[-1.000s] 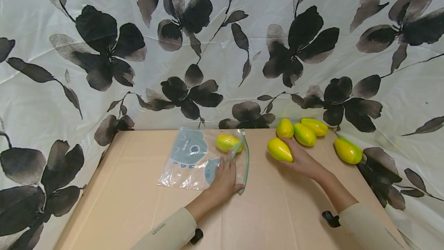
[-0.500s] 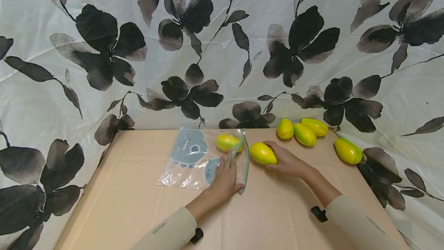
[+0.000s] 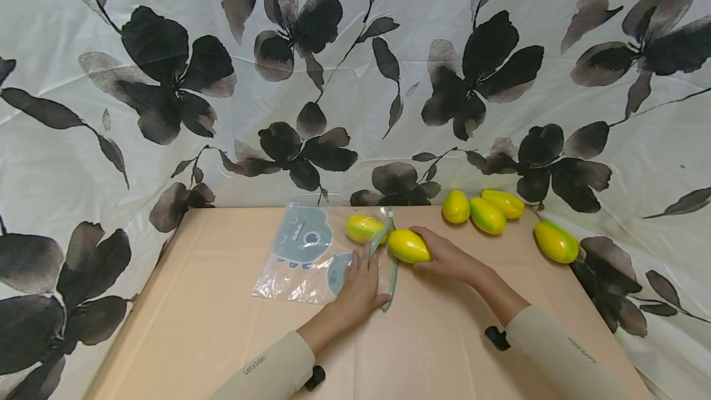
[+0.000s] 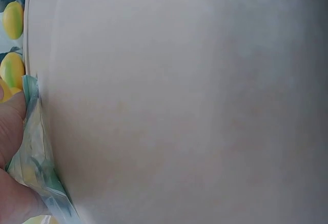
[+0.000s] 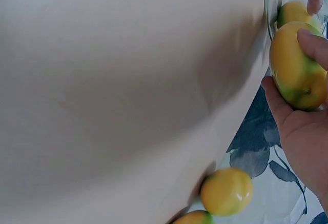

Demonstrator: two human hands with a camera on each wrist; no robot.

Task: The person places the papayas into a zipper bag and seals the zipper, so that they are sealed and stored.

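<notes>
In the head view, my left hand (image 3: 358, 279) lies at the mouth of a clear zip bag (image 3: 300, 283) printed with a blue dinosaur, its fingers and thumb at the green zip edge. The left wrist view has the bag (image 4: 36, 147) bunched between thumb and fingers. One yellow-green mango (image 3: 362, 227) lies inside the bag. My right hand (image 3: 452, 258) grips another mango (image 3: 408, 246) by its right end, its front tip right at the bag's mouth. The right wrist view shows thumb and fingers around this mango (image 5: 294, 62).
Three mangoes, one of them (image 3: 487, 215) in front, cluster at the back right of the cardboard-coloured table (image 3: 222, 338). A separate mango (image 3: 557, 242) sits at its right edge. A floral cloth (image 3: 389, 79) hangs behind.
My right hand has carried the mango leftward from near the cluster to the bag's mouth. My left hand and the bag have stayed in place.
</notes>
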